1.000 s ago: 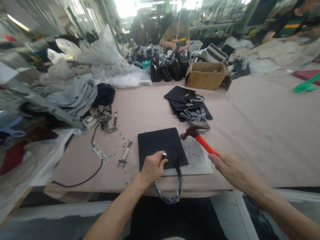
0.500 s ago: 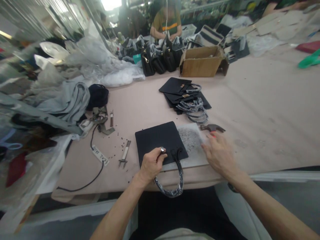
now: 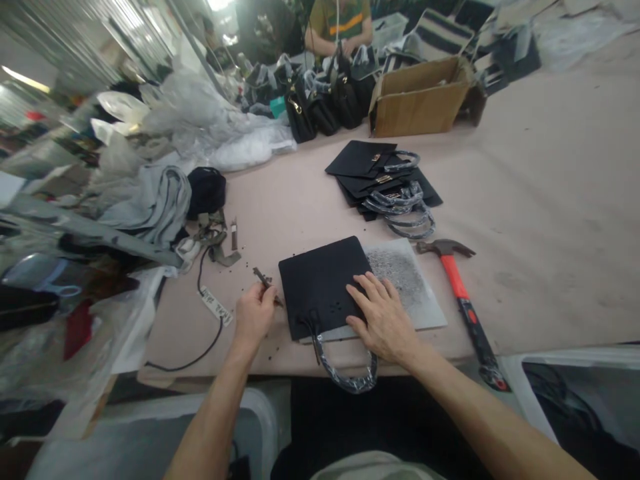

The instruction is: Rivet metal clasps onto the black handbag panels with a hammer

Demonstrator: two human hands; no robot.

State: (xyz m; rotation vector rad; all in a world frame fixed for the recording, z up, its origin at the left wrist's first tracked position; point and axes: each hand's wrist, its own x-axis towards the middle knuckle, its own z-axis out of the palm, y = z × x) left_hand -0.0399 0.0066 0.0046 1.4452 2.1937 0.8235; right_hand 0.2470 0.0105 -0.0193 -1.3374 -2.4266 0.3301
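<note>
A black bag panel (image 3: 323,280) lies on a grey slab (image 3: 410,287) at the table's near edge, and its plastic-wrapped handle (image 3: 345,373) hangs over that edge. My right hand (image 3: 383,319) lies flat on the panel's right side with the fingers spread. To the left of the panel, my left hand (image 3: 254,312) pinches a small metal tool (image 3: 265,281). A hammer with a red and black handle (image 3: 463,293) rests on the table to the right of the slab, apart from both hands.
A stack of black panels with wrapped handles (image 3: 387,187) lies further back. Behind it stands a cardboard box (image 3: 423,103) and a row of black bags (image 3: 325,110), where another person sits. Grey cloth (image 3: 150,200), plastic bags and a black cable (image 3: 200,333) are on the left.
My right hand let go of the hammer, which now lies on the table, and moved onto the panel. My left hand left the panel's fitting and picked up the metal tool.
</note>
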